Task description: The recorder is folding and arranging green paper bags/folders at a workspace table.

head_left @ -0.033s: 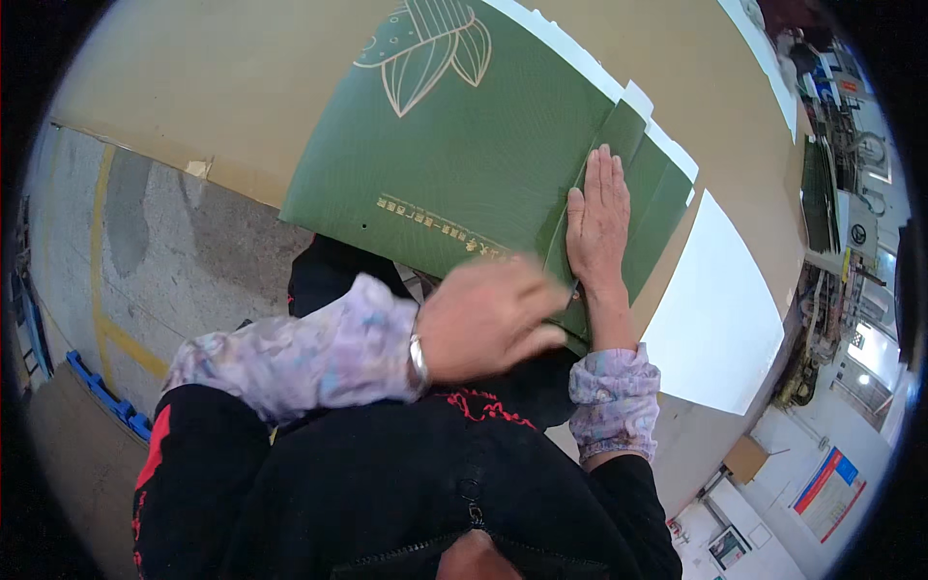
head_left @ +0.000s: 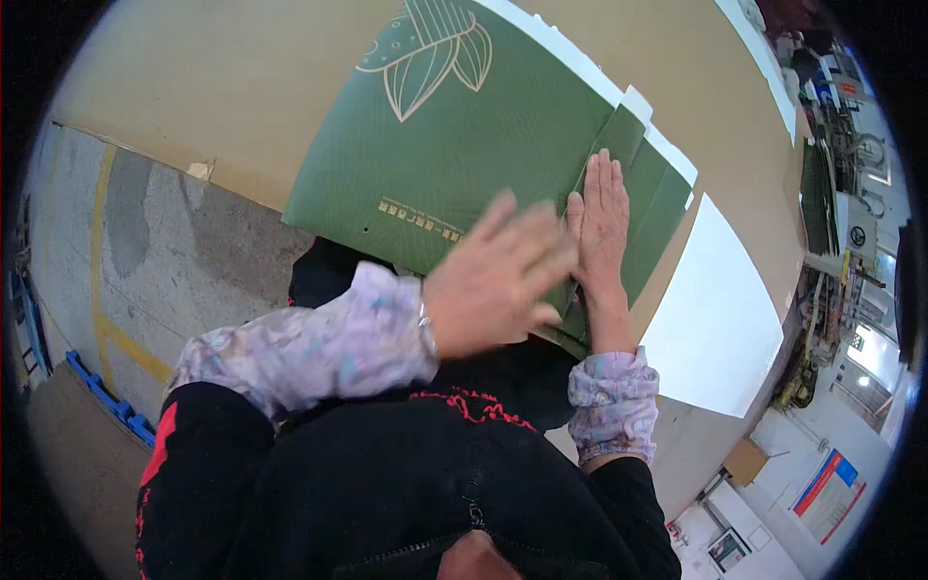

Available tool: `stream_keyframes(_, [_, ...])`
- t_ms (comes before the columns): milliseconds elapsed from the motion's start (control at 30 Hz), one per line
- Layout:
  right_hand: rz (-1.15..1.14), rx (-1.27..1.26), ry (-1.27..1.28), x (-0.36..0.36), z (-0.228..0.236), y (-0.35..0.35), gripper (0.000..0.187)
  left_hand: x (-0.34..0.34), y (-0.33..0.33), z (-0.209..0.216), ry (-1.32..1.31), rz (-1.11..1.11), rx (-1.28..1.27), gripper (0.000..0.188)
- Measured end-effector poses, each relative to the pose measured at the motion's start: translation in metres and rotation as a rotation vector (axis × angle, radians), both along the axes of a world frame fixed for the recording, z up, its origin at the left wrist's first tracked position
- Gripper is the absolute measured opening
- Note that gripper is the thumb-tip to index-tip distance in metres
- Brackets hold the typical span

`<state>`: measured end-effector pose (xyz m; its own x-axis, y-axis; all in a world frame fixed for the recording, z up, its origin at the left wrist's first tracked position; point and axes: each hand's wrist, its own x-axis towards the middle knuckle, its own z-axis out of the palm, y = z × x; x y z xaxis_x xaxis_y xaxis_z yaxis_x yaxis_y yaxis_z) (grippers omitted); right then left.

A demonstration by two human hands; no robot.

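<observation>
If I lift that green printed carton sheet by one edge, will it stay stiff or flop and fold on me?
The green carton sheet looks like thin flat board, so probably light and likely to sag when held by one edge. The narrow flap beside the right hand sits along a crease; it may hinge there. The surface looks smooth, so it could slide on the brown table.

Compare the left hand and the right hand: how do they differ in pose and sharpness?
The right hand lies flat on the green cardboard sheet, fingers straight and together; the left hand is over the sheet's near edge, fingers looser, and contact cannot be judged. The right hand looks sharp; the left hand is blurred. The right hand points away from the person; the left hand points across, toward the right one. Both are bare, open, with pale patterned sleeves.
</observation>
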<state>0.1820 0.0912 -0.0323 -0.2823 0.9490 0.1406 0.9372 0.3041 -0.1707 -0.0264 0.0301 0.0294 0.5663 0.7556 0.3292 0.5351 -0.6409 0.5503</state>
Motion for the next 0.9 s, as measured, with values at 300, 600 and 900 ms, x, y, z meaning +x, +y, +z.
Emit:
stream_keyframes(300, [-0.011, -0.043, -0.023, -0.005, 0.002, 0.005, 0.057, -0.008, 0.011, -0.044, 0.439, 0.009, -0.106, 0.087])
stream_keyframes(600, [-0.044, 0.042, -0.001, 0.019, -0.028, 0.152, 0.057, -0.011, 0.016, -0.037, 0.435, -0.010, -0.100, 0.081])
stream_keyframes(900, [-0.083, 0.192, 0.071, 0.020, -0.038, 0.118, 0.062, -0.007, 0.013, -0.047, 0.381, 0.009, -0.021, 0.091])
